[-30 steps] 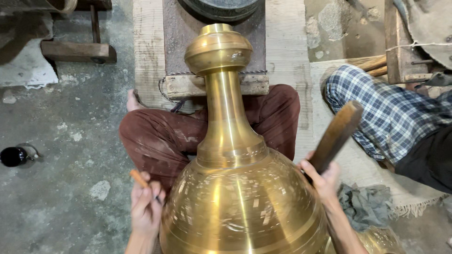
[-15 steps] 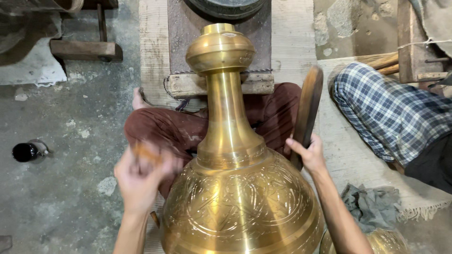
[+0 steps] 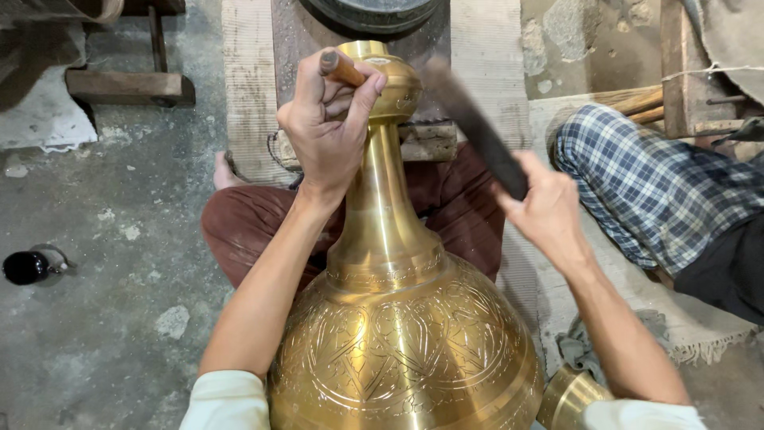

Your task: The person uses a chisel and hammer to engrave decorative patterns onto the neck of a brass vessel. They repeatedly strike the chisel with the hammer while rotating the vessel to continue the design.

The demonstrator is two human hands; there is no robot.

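Hands have both risen from the vase's belly to its neck: the left hand (image 3: 330,131), fist closed on a wooden-handled punch (image 3: 344,68), now sits against the brass vase (image 3: 398,318) standing between the knees, while the right hand (image 3: 545,211) grips a dark mallet (image 3: 473,123) swung up beside it.

No packages, labels, signs or screens anywhere in my view.
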